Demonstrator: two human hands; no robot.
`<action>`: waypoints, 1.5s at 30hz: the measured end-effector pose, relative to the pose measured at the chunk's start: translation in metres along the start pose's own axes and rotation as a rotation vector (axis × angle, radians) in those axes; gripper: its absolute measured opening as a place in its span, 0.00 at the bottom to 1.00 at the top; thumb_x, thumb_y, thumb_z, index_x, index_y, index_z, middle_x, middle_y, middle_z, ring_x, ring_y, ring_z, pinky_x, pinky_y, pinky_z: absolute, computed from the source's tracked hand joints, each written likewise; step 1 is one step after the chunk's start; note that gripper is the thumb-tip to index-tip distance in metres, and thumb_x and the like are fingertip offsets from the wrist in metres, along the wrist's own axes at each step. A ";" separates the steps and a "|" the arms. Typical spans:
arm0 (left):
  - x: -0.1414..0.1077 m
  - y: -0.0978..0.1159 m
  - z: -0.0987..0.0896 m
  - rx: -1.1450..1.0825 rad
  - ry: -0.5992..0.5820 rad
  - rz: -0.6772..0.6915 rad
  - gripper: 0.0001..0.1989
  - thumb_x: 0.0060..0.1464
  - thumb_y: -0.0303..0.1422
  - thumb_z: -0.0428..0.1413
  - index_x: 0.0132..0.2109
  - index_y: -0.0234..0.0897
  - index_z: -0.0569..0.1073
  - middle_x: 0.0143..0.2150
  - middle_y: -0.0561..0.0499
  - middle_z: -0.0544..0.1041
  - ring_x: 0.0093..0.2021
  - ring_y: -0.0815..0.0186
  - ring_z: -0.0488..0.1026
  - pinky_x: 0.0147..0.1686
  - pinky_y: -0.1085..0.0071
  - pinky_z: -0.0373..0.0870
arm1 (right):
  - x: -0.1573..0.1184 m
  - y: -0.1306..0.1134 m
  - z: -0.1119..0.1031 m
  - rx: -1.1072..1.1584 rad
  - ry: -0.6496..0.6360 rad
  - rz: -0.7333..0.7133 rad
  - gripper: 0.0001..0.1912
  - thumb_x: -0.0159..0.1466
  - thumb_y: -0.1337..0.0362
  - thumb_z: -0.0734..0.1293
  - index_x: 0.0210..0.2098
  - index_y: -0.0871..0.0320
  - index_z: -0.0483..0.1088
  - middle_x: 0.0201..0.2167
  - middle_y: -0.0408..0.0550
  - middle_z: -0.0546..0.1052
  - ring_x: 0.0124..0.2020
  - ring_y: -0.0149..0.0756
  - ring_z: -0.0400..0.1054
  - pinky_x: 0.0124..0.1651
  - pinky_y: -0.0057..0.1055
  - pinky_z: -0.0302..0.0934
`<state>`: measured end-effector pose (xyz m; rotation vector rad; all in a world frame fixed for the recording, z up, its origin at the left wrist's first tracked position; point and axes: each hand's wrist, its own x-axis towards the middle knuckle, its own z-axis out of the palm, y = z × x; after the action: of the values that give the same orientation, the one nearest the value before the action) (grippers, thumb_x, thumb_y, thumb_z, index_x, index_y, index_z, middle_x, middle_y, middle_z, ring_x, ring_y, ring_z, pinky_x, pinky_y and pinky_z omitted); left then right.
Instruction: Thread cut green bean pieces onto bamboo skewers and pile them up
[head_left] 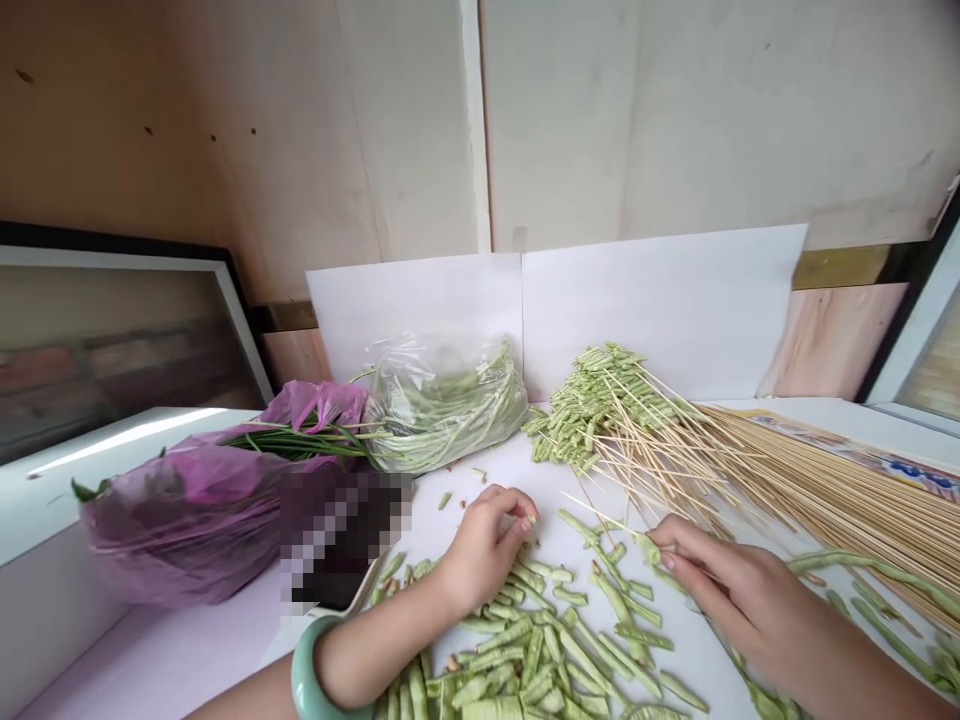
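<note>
Thumb and fingertips of my left hand [491, 540] are pinched together above the cut green bean pieces [517, 640], with a small pale green bit at the tips. A jade-green bangle [306, 670] is around that wrist. To the right, my right hand [739, 590] pinches a green bean piece [647, 548] and a thin wooden skewer [600, 512] whose tip points left toward my left hand. Behind it lies a pile of skewered bean pieces [600, 400], their bare sticks fanning toward the right.
Long beans fill a clear plastic bag [446, 410] at the back. Left of it are a purple bag [202, 520] and a dark, pixelated flat object [352, 540]. Many bare skewers [840, 490] lie at the right, near loose long beans [877, 565].
</note>
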<state>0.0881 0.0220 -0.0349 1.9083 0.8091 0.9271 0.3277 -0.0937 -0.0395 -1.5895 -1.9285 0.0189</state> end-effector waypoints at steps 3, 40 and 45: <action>0.003 -0.003 0.001 -0.136 0.046 -0.056 0.04 0.52 0.32 0.54 0.34 0.35 0.69 0.31 0.51 0.68 0.32 0.66 0.65 0.32 0.69 0.65 | 0.002 -0.003 -0.001 0.021 -0.153 0.032 0.13 0.70 0.60 0.50 0.31 0.53 0.58 0.19 0.37 0.58 0.19 0.32 0.55 0.23 0.26 0.48; -0.001 0.001 0.003 -0.462 -0.066 -0.089 0.18 0.41 0.42 0.66 0.34 0.33 0.73 0.26 0.51 0.74 0.27 0.67 0.72 0.32 0.68 0.69 | 0.001 -0.023 0.000 0.098 -0.279 0.033 0.13 0.69 0.63 0.50 0.26 0.54 0.47 0.20 0.37 0.54 0.20 0.31 0.50 0.25 0.28 0.44; -0.001 0.000 0.004 -0.443 -0.042 -0.076 0.17 0.40 0.40 0.67 0.32 0.32 0.75 0.27 0.51 0.74 0.27 0.67 0.71 0.32 0.69 0.69 | 0.000 -0.024 0.003 0.087 -0.288 0.049 0.14 0.69 0.62 0.49 0.26 0.54 0.48 0.20 0.37 0.54 0.21 0.31 0.50 0.25 0.29 0.43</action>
<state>0.0904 0.0196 -0.0370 1.4973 0.5872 0.9276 0.3057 -0.0990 -0.0324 -1.6475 -2.0710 0.3650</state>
